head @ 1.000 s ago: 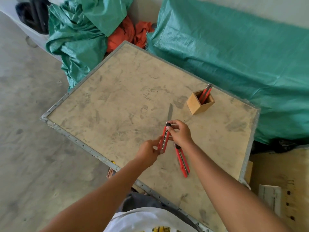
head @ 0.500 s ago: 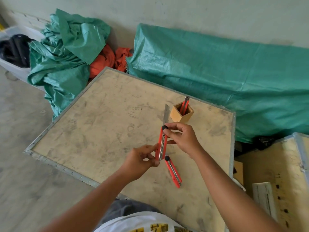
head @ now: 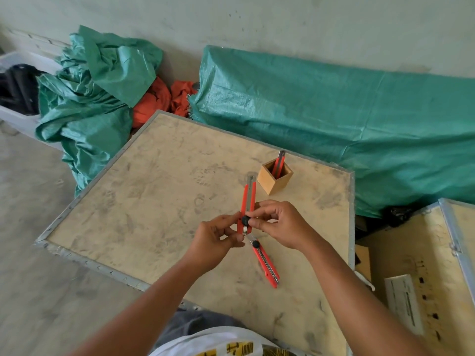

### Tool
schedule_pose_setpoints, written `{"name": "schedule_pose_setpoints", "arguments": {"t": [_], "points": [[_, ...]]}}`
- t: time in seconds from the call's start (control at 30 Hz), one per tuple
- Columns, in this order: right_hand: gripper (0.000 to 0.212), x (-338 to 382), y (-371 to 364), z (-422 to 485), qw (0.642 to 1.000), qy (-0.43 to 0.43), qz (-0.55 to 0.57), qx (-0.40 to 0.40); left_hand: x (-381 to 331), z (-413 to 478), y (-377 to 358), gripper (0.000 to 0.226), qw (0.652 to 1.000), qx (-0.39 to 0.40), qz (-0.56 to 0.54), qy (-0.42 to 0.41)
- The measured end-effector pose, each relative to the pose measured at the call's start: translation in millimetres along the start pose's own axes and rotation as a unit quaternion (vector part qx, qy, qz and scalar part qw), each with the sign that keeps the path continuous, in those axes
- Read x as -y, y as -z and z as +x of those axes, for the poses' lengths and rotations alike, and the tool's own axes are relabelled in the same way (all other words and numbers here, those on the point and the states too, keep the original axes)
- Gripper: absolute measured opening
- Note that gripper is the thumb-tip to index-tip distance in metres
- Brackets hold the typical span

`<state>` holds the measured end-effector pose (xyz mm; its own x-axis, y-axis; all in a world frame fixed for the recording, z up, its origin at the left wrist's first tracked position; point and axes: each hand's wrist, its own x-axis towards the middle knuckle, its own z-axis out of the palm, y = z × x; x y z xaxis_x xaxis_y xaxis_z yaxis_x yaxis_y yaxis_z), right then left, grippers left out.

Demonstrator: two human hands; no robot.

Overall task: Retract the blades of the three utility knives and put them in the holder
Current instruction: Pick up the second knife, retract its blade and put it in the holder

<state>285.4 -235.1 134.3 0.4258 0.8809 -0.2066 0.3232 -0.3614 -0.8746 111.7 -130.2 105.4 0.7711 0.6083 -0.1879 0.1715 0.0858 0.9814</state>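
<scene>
Now both hands on one red utility knife (head: 248, 201) above the tabletop (head: 144, 201): left hand (head: 214, 242) fingers pinching its lower body, right hand (head: 279, 223) fingers pinching the black slider. Second knife (head: 266, 264) flat below; third (head: 279, 164) upright in wooden holder (head: 275, 179). No legible writing.

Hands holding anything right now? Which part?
Yes: one red utility knife, held by both hands. The left hand pinches the lower end of its body; the right hand has its fingertips at the black slider knob.
</scene>
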Motion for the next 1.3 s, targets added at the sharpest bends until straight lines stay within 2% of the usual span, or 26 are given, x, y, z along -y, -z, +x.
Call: {"name": "schedule_pose_setpoints", "arguments": {"t": [0.13, 0.23, 0.3, 0.47, 0.53, 0.63, 0.8, 0.9, 1.03, 1.3], "points": [[0.028, 4, -3, -3, 1.0, 0.006, -0.013, 0.005, 0, 0, 3, 0.054, 1.0, -0.002, 0.02, -0.017], [0.016, 8, -7, -4, 0.998, 0.023, -0.015, -0.048, -4, 0, 5, 0.054, 1.0, -0.01, 0.014, -0.017], [0.017, 12, -12, -4, 0.996, 0.023, -0.024, -0.081, -7, 0, 6, 0.055, 1.0, -0.011, 0.011, -0.017], [0.023, 11, -12, -5, 0.998, 0.033, -0.007, -0.061, -9, 2, 7, 0.056, 0.999, -0.018, 0.029, -0.015], [0.018, 10, -12, -6, 0.996, 0.038, -0.013, -0.085, -9, 4, 5, 0.056, 0.999, -0.017, 0.039, -0.02], [0.022, 10, -14, -4, 0.991, 0.024, -0.018, -0.131, -13, 8, 4, 0.057, 0.998, -0.007, 0.055, -0.029], [0.031, 4, -3, -5, 0.995, 0.029, 0.03, -0.095, -16, 14, 0, 0.055, 0.998, 0.003, 0.061, -0.026], [0.019, 0, -3, -5, 0.992, 0.046, 0.022, -0.115, -19, 18, -3, 0.057, 0.997, 0.009, 0.064, -0.033], [0.021, -1, -7, -1, 0.984, 0.023, 0.018, -0.176, -23, 24, -7, 0.061, 0.996, 0.029, 0.069, -0.053], [0.023, -20, 13, 19, 0.977, -0.025, 0.096, -0.186, -19, 54, -10, 0.063, 0.991, 0.068, 0.105, -0.043]]}}
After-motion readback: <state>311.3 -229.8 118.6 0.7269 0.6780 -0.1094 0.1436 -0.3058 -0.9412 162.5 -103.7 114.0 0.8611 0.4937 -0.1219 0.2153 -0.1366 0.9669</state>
